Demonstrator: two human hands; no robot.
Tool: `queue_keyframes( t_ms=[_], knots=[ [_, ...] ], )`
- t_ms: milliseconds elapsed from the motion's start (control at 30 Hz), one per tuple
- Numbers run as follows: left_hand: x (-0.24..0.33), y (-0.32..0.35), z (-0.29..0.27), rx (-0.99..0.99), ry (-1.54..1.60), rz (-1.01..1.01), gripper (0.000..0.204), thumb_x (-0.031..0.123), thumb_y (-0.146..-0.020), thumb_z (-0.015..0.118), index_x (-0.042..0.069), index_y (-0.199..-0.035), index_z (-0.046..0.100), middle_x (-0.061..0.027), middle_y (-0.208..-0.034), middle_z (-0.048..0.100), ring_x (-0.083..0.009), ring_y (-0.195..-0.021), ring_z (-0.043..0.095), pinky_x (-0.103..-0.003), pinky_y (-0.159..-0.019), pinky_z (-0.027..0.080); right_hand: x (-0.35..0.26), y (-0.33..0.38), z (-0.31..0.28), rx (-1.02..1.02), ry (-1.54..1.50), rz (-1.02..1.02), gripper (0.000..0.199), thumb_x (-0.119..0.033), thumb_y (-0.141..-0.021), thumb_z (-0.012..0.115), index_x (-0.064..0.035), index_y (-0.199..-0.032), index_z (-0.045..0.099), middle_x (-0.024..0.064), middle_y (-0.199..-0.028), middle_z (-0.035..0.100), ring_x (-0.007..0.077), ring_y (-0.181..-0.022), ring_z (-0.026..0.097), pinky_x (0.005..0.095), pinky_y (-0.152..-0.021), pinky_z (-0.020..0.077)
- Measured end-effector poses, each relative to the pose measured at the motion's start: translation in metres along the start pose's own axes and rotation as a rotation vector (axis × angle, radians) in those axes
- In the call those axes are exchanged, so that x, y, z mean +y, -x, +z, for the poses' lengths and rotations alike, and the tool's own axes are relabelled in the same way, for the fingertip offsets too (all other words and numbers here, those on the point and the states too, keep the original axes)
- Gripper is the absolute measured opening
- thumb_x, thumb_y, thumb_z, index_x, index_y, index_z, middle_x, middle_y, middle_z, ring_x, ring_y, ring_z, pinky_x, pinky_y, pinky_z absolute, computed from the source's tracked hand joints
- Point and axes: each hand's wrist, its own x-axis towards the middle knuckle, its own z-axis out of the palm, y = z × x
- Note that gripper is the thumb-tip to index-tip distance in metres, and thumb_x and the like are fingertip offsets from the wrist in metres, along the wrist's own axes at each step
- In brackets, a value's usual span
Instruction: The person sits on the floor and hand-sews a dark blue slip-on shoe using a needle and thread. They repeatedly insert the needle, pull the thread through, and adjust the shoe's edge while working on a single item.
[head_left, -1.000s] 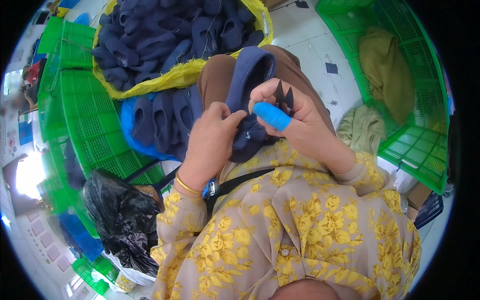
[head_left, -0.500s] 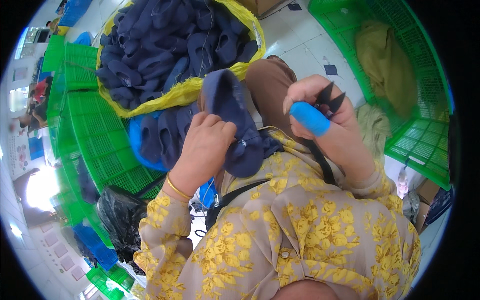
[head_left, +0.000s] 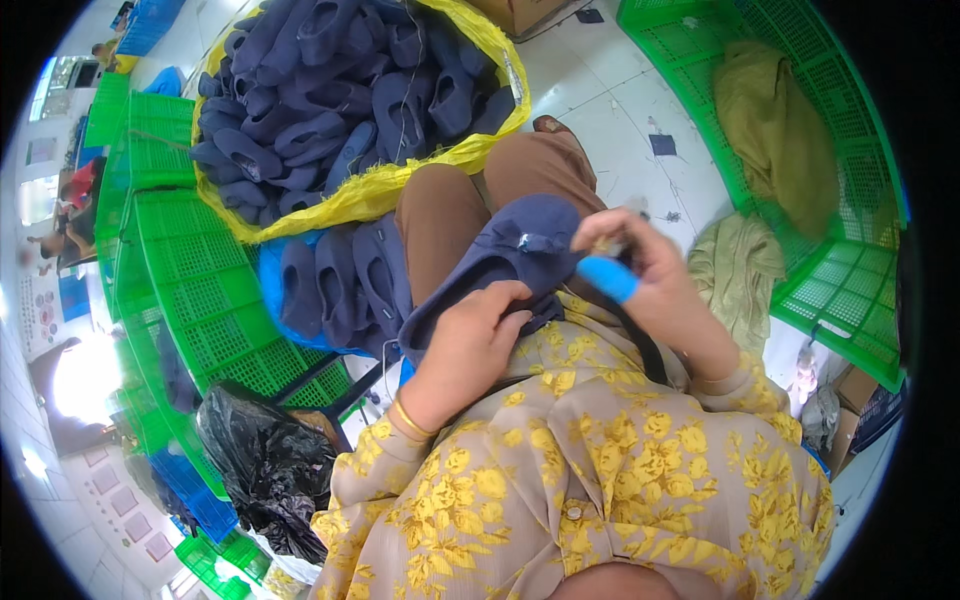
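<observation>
A navy fabric slipper piece lies over my lap, on my brown trousers. My left hand grips its lower edge from below. My right hand, with a bright blue guard on one finger, is closed at the piece's top right edge. Its fingertips touch the fabric beside a small pale tag. A small black snipping tool seems tucked in its fingers, mostly hidden.
A yellow sack heaped with navy slipper pieces stands ahead, with a blue bag of more beside my knee. Green crates line the left. Another green crate on the right holds an olive cloth. A black plastic bag lies at lower left.
My right hand, raised with the black snips half a second ago, has come down onto the top edge of the navy piece. My left hand has kept its grip, and the view shifted slightly.
</observation>
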Motion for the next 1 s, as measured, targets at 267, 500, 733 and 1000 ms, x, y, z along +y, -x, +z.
queue_keyframes(
  t_ms=[267,500,733,1000],
  knots=[
    [-0.038,-0.033,-0.059,0.211,-0.150,-0.091,0.011,0.005,-0.082,0.064,0.002,-0.093,0.066,-0.0148,-0.091,0.065,-0.0319,-0.082,0.064,-0.035,-0.073,0.051,0.030,-0.026,0.021,0.014,0.262,0.076,0.029,-0.006,-0.086,0.065,-0.0082,-0.112,0.052,0.0074,-0.076,0.053,0.0165,-0.062,0.049,0.0282,-0.060,0.0425],
    [-0.077,-0.059,-0.047,-0.058,-0.403,0.083,0.016,0.011,-0.078,0.066,0.007,-0.093,0.067,-0.0127,-0.086,0.058,-0.0320,-0.092,0.059,-0.041,-0.076,0.049,0.033,-0.032,0.024,0.005,0.279,0.127,0.034,-0.004,-0.085,0.063,-0.0079,-0.117,0.053,0.0090,-0.085,0.062,0.0173,-0.066,0.057,0.0303,-0.063,0.0463],
    [-0.062,-0.045,-0.046,0.508,0.333,-0.075,0.003,0.006,-0.093,0.059,0.003,-0.094,0.058,-0.0054,-0.088,0.065,-0.0106,-0.078,0.061,-0.025,-0.072,0.048,0.042,-0.031,0.029,0.043,0.400,0.098,0.018,-0.007,-0.082,0.069,-0.0021,-0.096,0.059,0.0099,-0.073,0.059,0.0148,-0.062,0.051,0.0275,-0.061,0.0452],
    [-0.021,-0.017,-0.041,0.347,0.910,-0.032,0.006,0.011,-0.099,0.053,0.006,-0.098,0.050,-0.0075,-0.095,0.059,-0.0125,-0.077,0.053,-0.026,-0.072,0.045,0.036,-0.032,0.036,0.062,0.523,0.069,0.014,-0.005,-0.075,0.063,-0.0012,-0.082,0.052,0.0177,-0.071,0.057,0.0359,-0.066,0.057,0.0426,-0.058,0.0417]
  ],
)
